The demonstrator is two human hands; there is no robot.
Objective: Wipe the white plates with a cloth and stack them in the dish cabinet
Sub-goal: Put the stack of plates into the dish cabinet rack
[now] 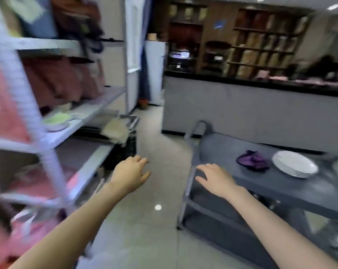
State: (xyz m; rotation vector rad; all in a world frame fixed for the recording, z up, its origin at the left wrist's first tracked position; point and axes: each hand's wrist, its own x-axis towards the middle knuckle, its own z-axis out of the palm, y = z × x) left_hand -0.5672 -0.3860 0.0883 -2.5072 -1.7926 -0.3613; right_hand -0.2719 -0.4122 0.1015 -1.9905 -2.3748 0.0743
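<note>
A stack of white plates (295, 164) sits on the top of a grey cart (222, 150) at the right. A crumpled purple cloth (252, 160) lies just left of the plates. My left hand (130, 172) hovers over the floor between shelf and cart, fingers relaxed and holding nothing. My right hand (214, 178) is stretched out over the cart's near left corner, fingers spread, holding nothing; contact with the cart is unclear. The frame is blurred by motion.
A metal shelving rack (83, 121) stands at the left with folded red and pink cloths and a few plates on a shelf. A grey counter with a black top (251, 105) runs across the back. Tiled floor (158, 191) lies between rack and cart.
</note>
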